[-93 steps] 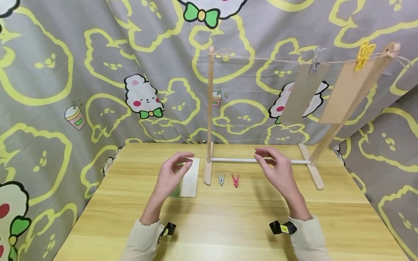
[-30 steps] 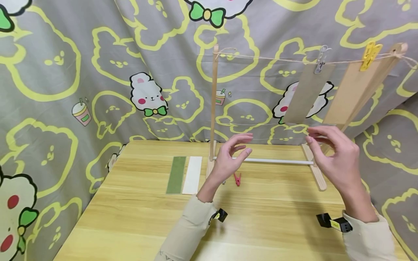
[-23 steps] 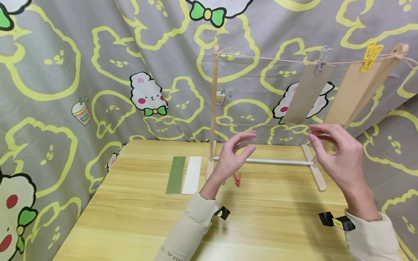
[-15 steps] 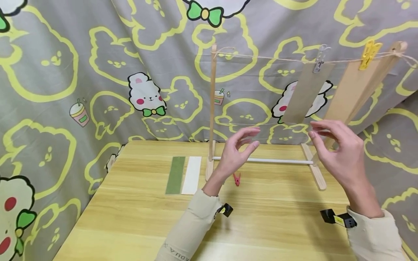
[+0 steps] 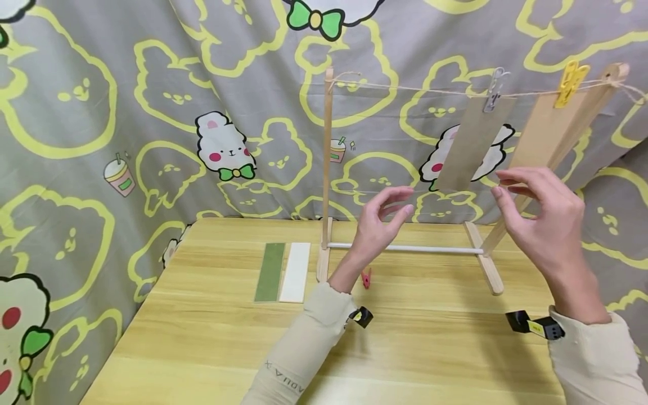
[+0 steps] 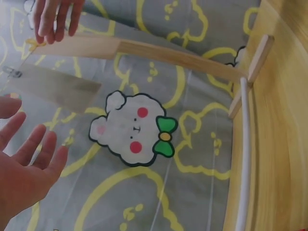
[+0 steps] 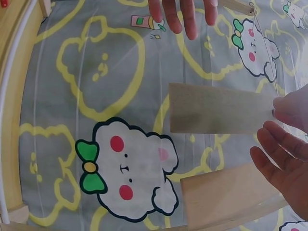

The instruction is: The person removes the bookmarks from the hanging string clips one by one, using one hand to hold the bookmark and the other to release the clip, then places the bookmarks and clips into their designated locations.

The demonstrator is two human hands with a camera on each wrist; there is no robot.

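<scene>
Both hands are raised over the table with loosely bent fingers and hold nothing. In the head view my left hand (image 5: 379,222) is in front of the rack's white rod (image 5: 430,248). My right hand (image 5: 547,216) is farther right, before the right post. On the twine (image 5: 405,88) above, a grey clothespin (image 5: 493,90) holds a grey-brown strip (image 5: 471,146), and a yellow clothespin (image 5: 571,84) holds a tan strip (image 5: 541,129). In the right wrist view the grey-brown strip (image 7: 216,108) hangs beyond my right hand (image 7: 288,159). A red clothespin (image 5: 366,278) lies on the table.
A green strip (image 5: 270,273) and a white strip (image 5: 295,273) lie side by side at the left of the wooden table (image 5: 202,337). The rack's left post (image 5: 327,163) stands just right of them. A patterned curtain (image 5: 273,84) hangs behind. My left forearm hides part of the table.
Both hands have risen and moved right, from low over the table toward the hanging strips. The green strip is uncovered, and my left arm now hides the grey clothespin on the table.
</scene>
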